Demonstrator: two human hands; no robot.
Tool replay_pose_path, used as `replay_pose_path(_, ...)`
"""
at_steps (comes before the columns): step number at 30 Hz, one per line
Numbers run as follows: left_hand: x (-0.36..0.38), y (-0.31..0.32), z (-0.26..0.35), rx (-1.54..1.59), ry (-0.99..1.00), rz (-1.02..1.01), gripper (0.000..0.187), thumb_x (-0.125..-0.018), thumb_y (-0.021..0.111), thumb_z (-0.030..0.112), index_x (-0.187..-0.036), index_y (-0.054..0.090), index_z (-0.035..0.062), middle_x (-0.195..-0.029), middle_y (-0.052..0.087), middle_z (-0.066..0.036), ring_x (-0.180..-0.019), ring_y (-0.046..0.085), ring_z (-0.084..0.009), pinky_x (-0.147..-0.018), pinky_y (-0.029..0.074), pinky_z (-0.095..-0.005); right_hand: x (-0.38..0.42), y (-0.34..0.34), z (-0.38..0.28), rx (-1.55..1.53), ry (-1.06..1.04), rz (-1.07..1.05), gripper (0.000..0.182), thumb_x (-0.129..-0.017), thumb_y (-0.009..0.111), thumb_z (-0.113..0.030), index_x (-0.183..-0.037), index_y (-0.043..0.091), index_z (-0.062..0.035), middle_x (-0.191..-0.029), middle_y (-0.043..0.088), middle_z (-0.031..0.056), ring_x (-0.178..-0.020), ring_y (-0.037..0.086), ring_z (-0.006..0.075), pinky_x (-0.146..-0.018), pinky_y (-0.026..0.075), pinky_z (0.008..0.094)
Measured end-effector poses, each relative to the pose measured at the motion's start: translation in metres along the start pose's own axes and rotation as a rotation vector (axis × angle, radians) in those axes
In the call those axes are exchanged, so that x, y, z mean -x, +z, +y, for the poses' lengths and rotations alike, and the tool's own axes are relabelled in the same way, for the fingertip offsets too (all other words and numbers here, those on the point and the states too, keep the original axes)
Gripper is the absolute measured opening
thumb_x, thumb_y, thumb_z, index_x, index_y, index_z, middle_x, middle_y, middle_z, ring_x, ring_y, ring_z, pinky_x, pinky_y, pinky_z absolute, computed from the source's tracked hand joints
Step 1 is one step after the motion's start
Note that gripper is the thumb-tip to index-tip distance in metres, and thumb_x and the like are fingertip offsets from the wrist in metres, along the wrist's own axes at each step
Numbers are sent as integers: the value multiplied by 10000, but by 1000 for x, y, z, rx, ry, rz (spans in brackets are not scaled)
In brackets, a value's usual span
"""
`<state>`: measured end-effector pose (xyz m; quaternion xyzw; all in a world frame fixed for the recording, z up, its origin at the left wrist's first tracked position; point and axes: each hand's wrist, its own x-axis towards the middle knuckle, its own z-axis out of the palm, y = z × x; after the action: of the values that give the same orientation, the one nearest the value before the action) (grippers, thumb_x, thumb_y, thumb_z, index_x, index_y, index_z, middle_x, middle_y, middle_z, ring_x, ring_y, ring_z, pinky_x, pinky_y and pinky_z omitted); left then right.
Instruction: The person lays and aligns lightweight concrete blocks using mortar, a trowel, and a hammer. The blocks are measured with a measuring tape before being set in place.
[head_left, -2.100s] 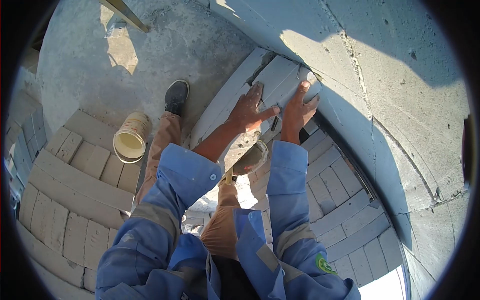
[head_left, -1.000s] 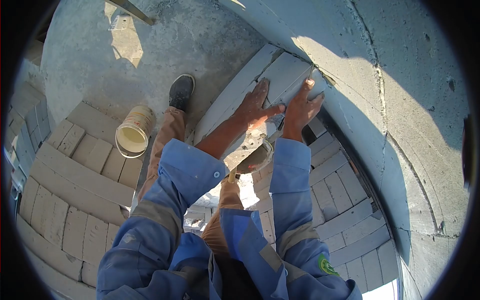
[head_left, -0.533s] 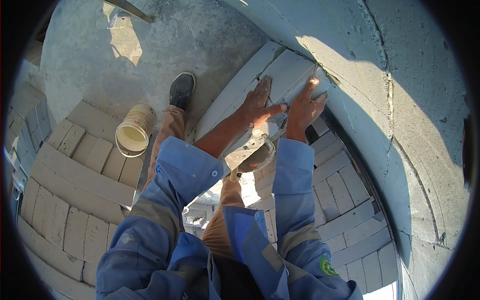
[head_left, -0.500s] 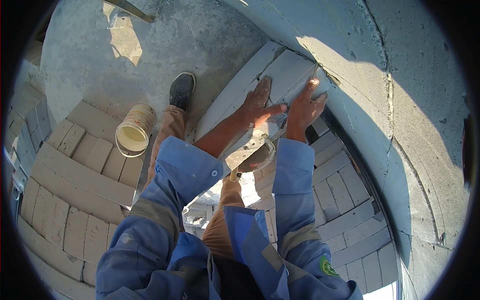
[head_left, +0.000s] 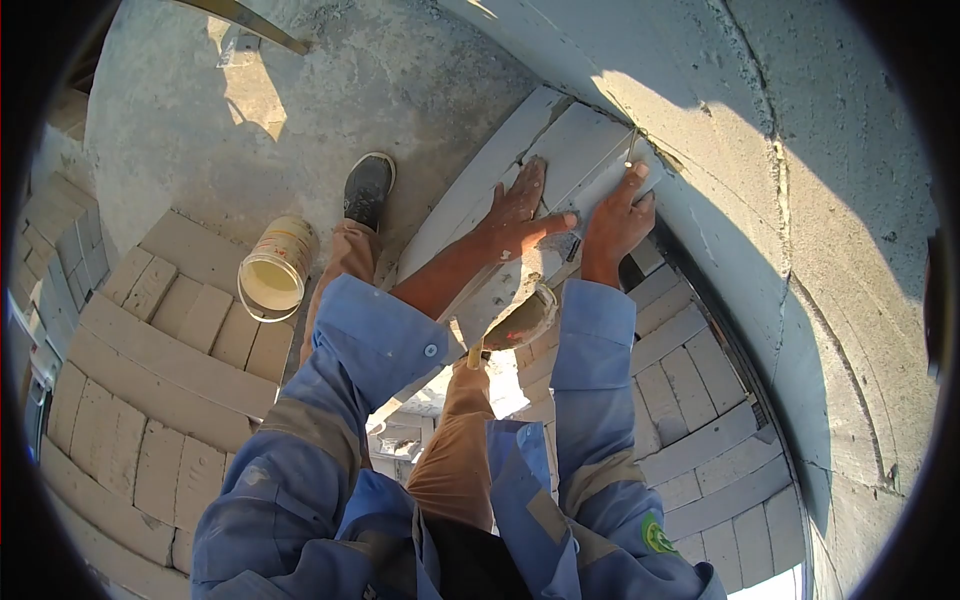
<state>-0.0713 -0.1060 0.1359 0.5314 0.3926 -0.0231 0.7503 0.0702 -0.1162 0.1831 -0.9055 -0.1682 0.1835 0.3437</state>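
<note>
My left hand lies spread on the pale block surface, its thumb stretched toward the other hand. My right hand is at the block's edge near the wall, its fingers bent together around something I cannot make out. A thin nail-like piece stands just beyond its fingertips, by the corner where block and wall meet. Below my hands, a mortar-smeared round container shows in part under the block's edge.
A rough grey wall curves along the right. Stacked pale blocks stand at left, more at lower right. A whitish bucket is beside my shoe. A bar crosses the top left.
My right hand has shifted slightly down and its fingers look more drawn in. My left hand stays spread on the block. The view has moved a little.
</note>
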Motion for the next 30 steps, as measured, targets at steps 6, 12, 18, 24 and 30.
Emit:
replay_pose_path(6,-1,-1,0,-18,-3,16,1290,-796,523,804,-1564,-23,-78,-1649,-7,-281,-1550,-46,-351,-1214,-53,-567,-3,1,2,67,-13,6,658,-1003,514,-541,-1056,652,100,-914,694,239,-822,683,316,-744,512,434)
replay_pose_path(12,-9,2,-32,-140,240,121,1139,-838,568,724,-1565,166,-57,-1580,263,-321,-1501,239,-408,-1222,167,-528,-28,-28,60,-189,125,-165,633,-1020,495,-535,-1039,632,82,-952,708,220,-857,705,271,-747,525,373)
replay_pose_path(18,7,-12,-8,-173,194,135,798,-906,649,571,-1475,435,53,-1367,559,-290,-1231,596,-370,-1005,493,-417,3,-85,310,-164,444,-188,509,-1001,563,-458,-1094,621,39,-986,711,192,-860,714,258,-780,547,338)
replay_pose_path(24,24,1,25,8,127,198,562,-964,649,458,-1278,618,-7,-975,705,-67,-828,678,-109,-750,555,-264,9,-57,456,653,122,-277,494,-943,589,-310,-1341,526,-23,-1209,622,268,-1103,621,450,-925,505,513)
replay_pose_path(30,31,8,34,-49,91,263,525,-986,630,429,-1279,620,-7,-1100,691,-86,-978,662,-143,-870,522,-278,-26,-9,452,760,98,-402,420,-939,603,-300,-1260,540,-37,-1083,648,260,-1047,641,457,-874,512,518)
